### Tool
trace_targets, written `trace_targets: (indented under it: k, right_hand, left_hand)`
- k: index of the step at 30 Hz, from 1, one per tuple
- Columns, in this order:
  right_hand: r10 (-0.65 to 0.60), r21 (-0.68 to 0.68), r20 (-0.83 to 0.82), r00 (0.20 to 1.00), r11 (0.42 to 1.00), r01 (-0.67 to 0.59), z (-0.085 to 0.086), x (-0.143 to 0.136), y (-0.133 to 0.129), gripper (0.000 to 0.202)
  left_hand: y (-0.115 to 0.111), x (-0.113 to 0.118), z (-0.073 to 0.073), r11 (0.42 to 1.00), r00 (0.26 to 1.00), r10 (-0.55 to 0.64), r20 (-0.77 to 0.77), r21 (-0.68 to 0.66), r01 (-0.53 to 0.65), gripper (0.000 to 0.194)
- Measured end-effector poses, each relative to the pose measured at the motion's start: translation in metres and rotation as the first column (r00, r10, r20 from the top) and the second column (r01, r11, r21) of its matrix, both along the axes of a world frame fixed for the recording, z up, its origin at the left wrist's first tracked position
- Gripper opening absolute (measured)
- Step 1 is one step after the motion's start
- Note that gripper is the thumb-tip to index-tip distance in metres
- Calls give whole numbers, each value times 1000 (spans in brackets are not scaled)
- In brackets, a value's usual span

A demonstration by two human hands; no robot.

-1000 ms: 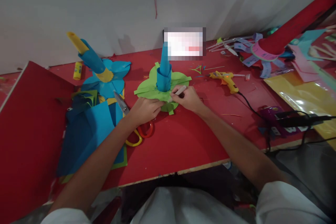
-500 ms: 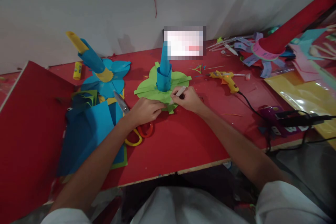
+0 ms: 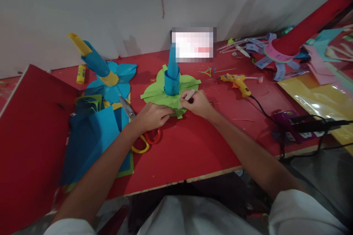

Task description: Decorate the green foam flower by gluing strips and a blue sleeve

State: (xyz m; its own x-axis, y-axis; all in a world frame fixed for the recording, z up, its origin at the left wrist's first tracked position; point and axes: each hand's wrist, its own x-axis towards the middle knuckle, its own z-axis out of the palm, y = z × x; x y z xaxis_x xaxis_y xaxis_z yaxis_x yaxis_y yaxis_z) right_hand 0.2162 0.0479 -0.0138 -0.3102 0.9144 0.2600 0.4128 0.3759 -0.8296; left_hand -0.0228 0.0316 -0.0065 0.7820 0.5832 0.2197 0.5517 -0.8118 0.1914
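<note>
A green paper flower (image 3: 156, 90) lies on the red table, with a blue rolled-paper tube (image 3: 172, 82) standing upright from its middle. My left hand (image 3: 154, 115) is closed at the near edge of the flower, index finger along a petal, thumb below. In my right hand (image 3: 200, 103) a flat wooden craft stick (image 3: 190, 94) is pinched, its upper end showing between the fingers. The lower end meets the near right petal, mostly hidden by the fingers. Scissors (image 3: 127, 108) with red and yellow handles lie partly beneath my left hand and wrist.
A blue paper flower (image 3: 124, 71) with a yellow-tipped tube and a glue stick (image 3: 81, 74) stand at the left, near blue paper sheets (image 3: 93, 137). A yellow glue gun (image 3: 235, 82) lies right, its cord trailing. A red board (image 3: 30, 136) rises at far left.
</note>
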Motion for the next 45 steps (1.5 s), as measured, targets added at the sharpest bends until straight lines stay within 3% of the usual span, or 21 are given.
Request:
trace_targets:
  k: [10, 25, 45]
  right_hand:
    - [125, -61, -10, 992, 990, -125, -2, 1, -2, 22]
    - [11, 39, 22, 1000, 999, -12, -2, 1, 1, 24]
    - [78, -5, 14, 997, 997, -78, -3, 1, 1, 28]
  left_hand:
    - [0, 0, 0, 1000, 1000, 12, -5, 2, -12, 35]
    - [0, 0, -1, 1000, 1000, -1, 3, -7, 1, 33]
    - [0, 0, -1, 1000, 1000, 7, 3, 1, -7, 34]
